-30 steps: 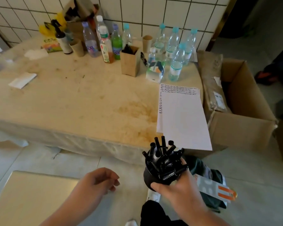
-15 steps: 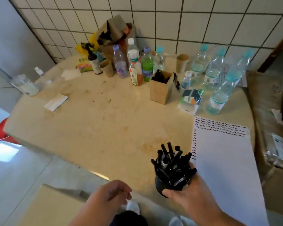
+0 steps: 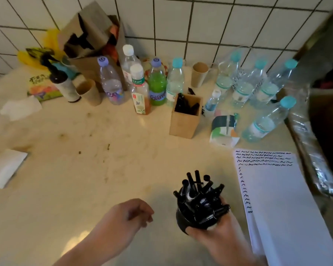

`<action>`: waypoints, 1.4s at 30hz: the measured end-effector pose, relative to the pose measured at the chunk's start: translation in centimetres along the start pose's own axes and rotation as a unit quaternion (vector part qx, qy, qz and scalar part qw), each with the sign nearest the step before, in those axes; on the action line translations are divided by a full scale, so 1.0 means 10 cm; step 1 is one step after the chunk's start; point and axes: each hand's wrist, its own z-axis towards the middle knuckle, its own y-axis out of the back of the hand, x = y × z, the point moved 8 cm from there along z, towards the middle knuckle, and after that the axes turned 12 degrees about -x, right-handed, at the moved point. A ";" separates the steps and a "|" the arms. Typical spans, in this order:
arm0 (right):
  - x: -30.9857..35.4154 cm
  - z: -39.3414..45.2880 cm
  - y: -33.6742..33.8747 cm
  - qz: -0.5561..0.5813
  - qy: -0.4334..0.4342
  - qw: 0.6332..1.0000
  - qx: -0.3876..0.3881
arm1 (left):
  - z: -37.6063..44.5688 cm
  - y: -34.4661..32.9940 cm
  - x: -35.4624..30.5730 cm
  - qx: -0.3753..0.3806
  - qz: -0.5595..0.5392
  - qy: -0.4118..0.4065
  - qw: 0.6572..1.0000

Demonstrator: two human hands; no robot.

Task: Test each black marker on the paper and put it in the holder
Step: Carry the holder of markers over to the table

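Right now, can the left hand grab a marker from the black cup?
Probably yes. The left hand holds nothing and sits just beside the black cup, which the right hand grips. The markers stick up uncovered, with nothing between.

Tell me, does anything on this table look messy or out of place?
Mostly the tabletop itself: brown stains and specks mark its bare middle. The black markers splay out every way from the black cup in the right hand. Nothing looks spilled.

No word or number reads clearly: the paper (image 3: 288, 198) bears only black test squiggles, and the print on the bottle labels, such as the green bottle (image 3: 157, 84), is too blurred to make out.
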 end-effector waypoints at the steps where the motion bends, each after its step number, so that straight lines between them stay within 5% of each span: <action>1: 0.03 0.01 -0.04 0.009 0.001 1.000 -0.005 | 0.07 0.07 0.00 0.001 -0.003 0.001 1.000; 14: 0.18 -0.05 -0.39 0.026 0.030 0.999 0.019 | -0.23 0.33 0.22 -0.030 -0.020 0.006 0.999; 24: 0.43 -0.04 -0.98 -0.007 0.079 0.997 0.018 | -0.48 0.97 0.73 -0.132 -0.074 0.015 0.988; 35: 0.77 0.84 -1.96 -0.207 0.071 0.975 0.028 | -0.04 1.69 1.08 -0.045 0.031 -0.036 0.998; 42: 1.03 1.16 -2.41 -0.414 0.116 0.901 0.067 | 0.00 1.91 1.11 -0.037 0.082 -0.077 0.993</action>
